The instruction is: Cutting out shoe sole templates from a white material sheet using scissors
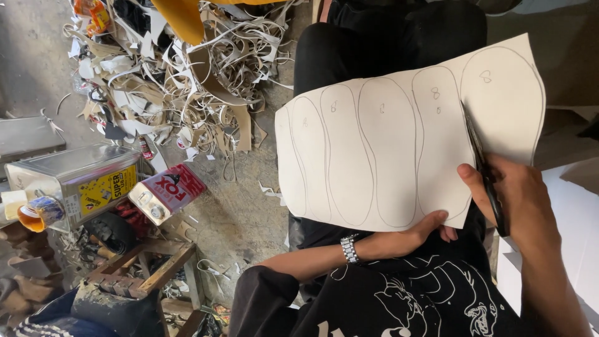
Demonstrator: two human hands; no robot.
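Note:
A pale sheet (387, 150) with several pencilled shoe-sole outlines lies across my lap. My left hand (415, 234) grips its near edge from below, thumb on top; a metal bracelet sits on that wrist. My right hand (515, 196) is closed on black scissors (483, 165), whose blades cut into the sheet between the two rightmost outlines. I wear black trousers and a black printed shirt.
A heap of pale offcut strips (199, 81) covers the floor at upper left. A large metal tin (75, 178) and a smaller red-and-white can (165, 190) stand beside it. A wooden stool frame (146, 274) is at lower left. White sheets (574, 224) lie at right.

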